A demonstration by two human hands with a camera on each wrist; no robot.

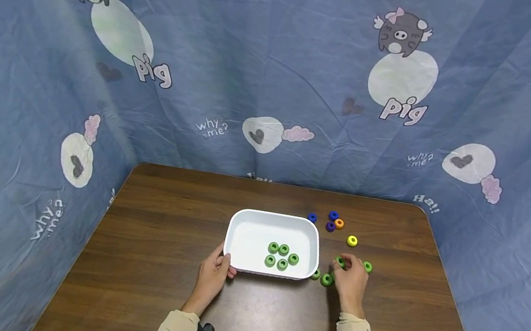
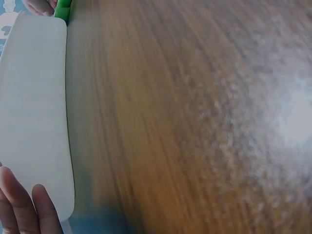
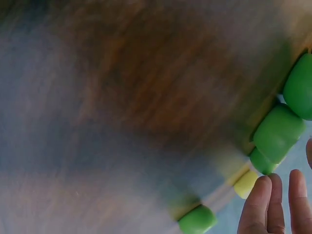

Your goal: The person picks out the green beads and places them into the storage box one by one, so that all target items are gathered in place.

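My left hand [image 1: 213, 276] grips the front left corner of a white rectangular tray [image 1: 242, 267], its thumb at the rim. In the left wrist view its fingers [image 2: 45, 207] lie against the tray's outer wall. Several green rings, one of them this ring [image 1: 282, 264], lie inside the tray, right of its middle. On the table to the right, my right hand [image 1: 350, 283] pinches a green ring [image 1: 339, 262] between thumb and fingers; the fingers partly hide it. Beside that hand lie more green rings, including one left of it [image 1: 326, 279] and one right of it [image 1: 367, 267].
Behind the right hand are a yellow ring [image 1: 352, 241], an orange ring [image 1: 339, 224] and a few blue or purple rings, such as a blue ring [image 1: 312, 217] near the tray's back right corner. A patterned blue curtain [image 1: 268, 65] surrounds the wooden table [image 1: 168, 214].
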